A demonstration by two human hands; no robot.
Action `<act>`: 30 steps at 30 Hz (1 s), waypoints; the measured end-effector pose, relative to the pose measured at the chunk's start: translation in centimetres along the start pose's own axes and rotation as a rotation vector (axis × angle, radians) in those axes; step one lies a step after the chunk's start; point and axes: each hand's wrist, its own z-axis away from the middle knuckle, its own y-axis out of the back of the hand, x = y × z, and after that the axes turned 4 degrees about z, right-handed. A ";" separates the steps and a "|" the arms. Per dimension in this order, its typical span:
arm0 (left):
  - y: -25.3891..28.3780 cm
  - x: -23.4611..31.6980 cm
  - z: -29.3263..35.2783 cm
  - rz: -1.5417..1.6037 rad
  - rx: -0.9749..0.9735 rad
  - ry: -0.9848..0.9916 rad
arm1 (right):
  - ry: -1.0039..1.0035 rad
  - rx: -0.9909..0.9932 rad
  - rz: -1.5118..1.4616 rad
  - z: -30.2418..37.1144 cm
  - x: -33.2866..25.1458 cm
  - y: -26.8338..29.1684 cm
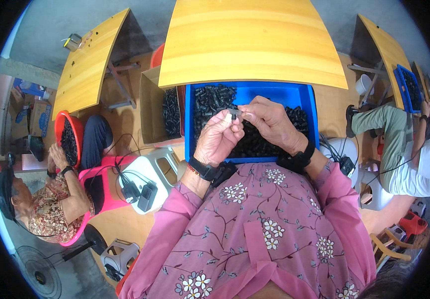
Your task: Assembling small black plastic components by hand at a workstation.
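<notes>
Both hands up at ctr of frame, close together, over a blue tray (pixel 313 117). L hand (pixel 219 138) has thumb + fingertips pinched on a small dark part (pixel 234 115); R hand (pixel 273 123) grips its other end, thumb against bent fingers, so the pc sits btwn the two, approx mid-frame. Exact shape too small to tell. Blk bands on both wrists, plus a red beaded bracelet (pixel 193 170) on the L one. Tray below is loaded w/ blk pcs (pixel 215 97), heaped at its L side & also R, behind the R hand; some blue floor shows at the top. Wood-grain worktop (pixel 254 40) fills upper ctr, its near edge just above/over the tray's far side. Cardboard box (pixel 150 107) L of tray, w/ more dark pcs inside. White stool (pixel 145 174) lower L of that, carrying cables & a blk box-like device (pixel 147 197). Far L: co-worker (pixel 58 214) in a patterned top & dark cap, hands together next to a red basin (pixel 78 134) of dark pcs. Fan (pixel 38 274) at lower L. Far R: another person (pixel 389 134), pale green trousers, near a smaller blue bin (pixel 400 84) on a side table (pixel 381 42), upper R.
</notes>
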 end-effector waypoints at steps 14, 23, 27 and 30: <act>0.2 0.1 0.1 -0.013 -0.013 0.002 | -0.066 0.005 0.007 0.1 -0.3 -0.1; 0.4 0.1 0.0 0.026 -0.013 0.022 | -0.354 0.016 -0.434 0.5 0.5 -0.7; 0.5 0.0 0.1 -0.008 -0.025 0.016 | -0.382 -0.036 -0.297 -1.0 -1.0 -0.1; -0.1 0.0 0.2 -0.062 0.027 -0.009 | -0.330 -0.039 -0.291 -1.5 -1.4 -0.5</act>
